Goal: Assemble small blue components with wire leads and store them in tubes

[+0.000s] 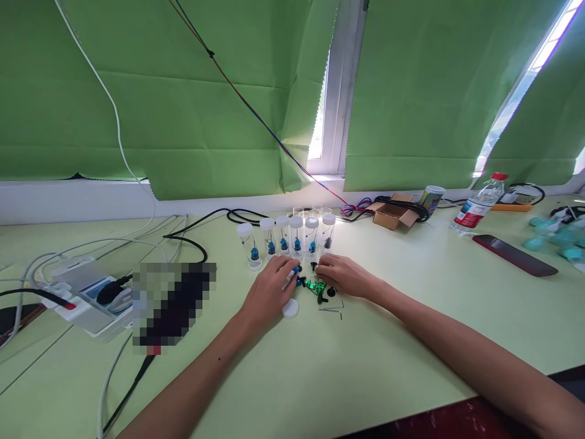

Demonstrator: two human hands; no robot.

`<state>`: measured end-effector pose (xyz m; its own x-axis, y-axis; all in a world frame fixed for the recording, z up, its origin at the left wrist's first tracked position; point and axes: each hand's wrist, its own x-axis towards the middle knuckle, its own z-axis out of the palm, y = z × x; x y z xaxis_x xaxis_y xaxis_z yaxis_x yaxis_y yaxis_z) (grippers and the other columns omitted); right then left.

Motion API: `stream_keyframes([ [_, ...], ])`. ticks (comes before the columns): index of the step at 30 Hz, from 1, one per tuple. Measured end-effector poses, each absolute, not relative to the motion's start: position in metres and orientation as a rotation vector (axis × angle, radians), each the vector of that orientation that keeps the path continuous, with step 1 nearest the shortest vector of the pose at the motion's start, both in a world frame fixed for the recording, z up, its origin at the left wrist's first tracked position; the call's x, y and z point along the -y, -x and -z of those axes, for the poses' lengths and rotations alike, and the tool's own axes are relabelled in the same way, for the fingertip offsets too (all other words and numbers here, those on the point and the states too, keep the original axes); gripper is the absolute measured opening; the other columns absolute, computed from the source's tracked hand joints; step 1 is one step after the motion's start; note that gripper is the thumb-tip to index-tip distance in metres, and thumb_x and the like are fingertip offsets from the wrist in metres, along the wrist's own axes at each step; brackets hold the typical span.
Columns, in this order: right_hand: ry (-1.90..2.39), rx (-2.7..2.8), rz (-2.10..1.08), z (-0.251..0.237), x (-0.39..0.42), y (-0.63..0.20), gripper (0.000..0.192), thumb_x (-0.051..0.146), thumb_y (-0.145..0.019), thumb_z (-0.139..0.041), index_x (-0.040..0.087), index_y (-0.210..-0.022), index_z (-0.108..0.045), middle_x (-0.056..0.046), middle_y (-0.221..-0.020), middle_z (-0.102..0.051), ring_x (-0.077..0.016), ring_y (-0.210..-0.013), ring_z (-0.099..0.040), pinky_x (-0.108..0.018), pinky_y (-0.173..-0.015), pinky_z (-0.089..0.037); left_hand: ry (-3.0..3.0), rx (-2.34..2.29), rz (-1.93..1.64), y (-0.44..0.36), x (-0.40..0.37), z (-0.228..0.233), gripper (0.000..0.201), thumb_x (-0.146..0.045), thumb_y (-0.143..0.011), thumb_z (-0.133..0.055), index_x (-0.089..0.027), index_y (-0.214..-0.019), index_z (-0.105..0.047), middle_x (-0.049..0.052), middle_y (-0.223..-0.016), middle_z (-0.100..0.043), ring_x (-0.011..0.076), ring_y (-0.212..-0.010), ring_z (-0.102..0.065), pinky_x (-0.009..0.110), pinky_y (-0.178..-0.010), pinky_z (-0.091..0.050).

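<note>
Both my hands rest on the pale green table among small parts. My left hand (270, 286) pinches a small blue part (296, 270) at its fingertips, with a white round cap (290, 308) lying just below it. My right hand (343, 274) curls its fingers close to a small black part (313, 266), whether it grips it is unclear. Between the hands lie small green parts (315, 285) and black pieces (331, 292). A thin metal hex key (333, 311) lies in front. Behind stands a row of clear capped vials (283, 239) holding blue parts.
A power strip with plugs and cables (82, 292) sits at the left beside a blurred dark object (171, 305). At the back right are a cardboard box (390, 213), a can (430, 198), a water bottle (478, 207), a dark phone (514, 255) and teal pieces (555, 238).
</note>
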<state>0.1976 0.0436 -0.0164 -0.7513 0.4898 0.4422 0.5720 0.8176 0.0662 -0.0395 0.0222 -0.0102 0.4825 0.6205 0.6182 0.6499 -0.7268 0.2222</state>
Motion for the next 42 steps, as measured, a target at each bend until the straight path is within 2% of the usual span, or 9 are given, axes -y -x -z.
stream_keyframes([
  [13,0.805,2.615,0.258,0.017,-0.044,-0.198,0.024,0.023,-0.1,-0.041,0.017,-0.086,-0.059,-0.007,-0.086,-0.056,-0.0158,-0.074,-0.048,-0.027,-0.065,-0.037,2.691,1.113,1.059,0.039,-0.021,0.011,0.016,-0.018,-0.092,-0.048,-0.021,-0.104,-0.058,0.007,-0.105,-0.063,0.0198,-0.096,-0.06,0.032,-0.081,-0.05],
  [19,0.794,2.586,0.288,0.012,-0.041,-0.196,0.031,0.028,-0.102,-0.035,0.016,-0.087,-0.059,-0.006,-0.08,-0.055,-0.0156,-0.07,-0.047,-0.027,-0.063,-0.034,2.726,1.157,1.064,0.038,-0.02,0.011,0.016,-0.017,-0.093,-0.048,-0.021,-0.104,-0.058,0.005,-0.106,-0.062,0.0147,-0.079,-0.062,0.027,-0.068,-0.049],
  [24,0.815,2.573,0.291,0.008,-0.039,-0.197,0.036,0.031,-0.103,-0.032,0.016,-0.085,-0.058,-0.004,-0.074,-0.054,-0.0147,-0.066,-0.046,-0.027,-0.063,-0.033,2.738,1.141,1.099,0.038,-0.02,0.011,0.015,-0.017,-0.093,-0.048,-0.021,-0.104,-0.058,0.005,-0.105,-0.06,0.0144,-0.081,-0.062,0.026,-0.071,-0.05],
  [33,1.005,2.588,0.273,0.005,-0.043,-0.208,0.029,0.027,-0.102,-0.034,0.016,-0.093,-0.06,-0.004,-0.077,-0.061,-0.0133,-0.063,-0.05,-0.026,-0.059,-0.028,2.702,1.099,1.175,0.04,-0.024,0.015,0.018,-0.013,-0.092,-0.048,-0.021,-0.104,-0.058,0.006,-0.108,-0.061,0.0176,-0.095,-0.061,0.031,-0.082,-0.051],
  [36,1.107,2.635,0.247,0.0,-0.042,-0.21,0.03,0.026,-0.101,-0.034,0.016,-0.087,-0.059,-0.003,-0.073,-0.062,-0.0128,-0.059,-0.05,-0.026,-0.058,-0.025,2.698,1.074,1.184,0.041,-0.026,0.016,0.019,-0.011,-0.092,-0.047,-0.021,-0.104,-0.058,0.006,-0.107,-0.061,0.0179,-0.099,-0.06,0.032,-0.086,-0.05],
  [42,1.268,2.703,0.208,-0.012,-0.038,-0.214,0.024,0.024,-0.098,-0.037,0.017,-0.09,-0.059,-0.003,-0.069,-0.064,-0.014,-0.057,-0.053,-0.027,-0.056,-0.021,2.726,1.102,1.154,0.04,-0.023,0.013,0.02,-0.013,-0.093,-0.045,-0.02,-0.104,-0.06,0.007,-0.108,-0.061,0.0182,-0.097,-0.061,0.032,-0.083,-0.051],
])
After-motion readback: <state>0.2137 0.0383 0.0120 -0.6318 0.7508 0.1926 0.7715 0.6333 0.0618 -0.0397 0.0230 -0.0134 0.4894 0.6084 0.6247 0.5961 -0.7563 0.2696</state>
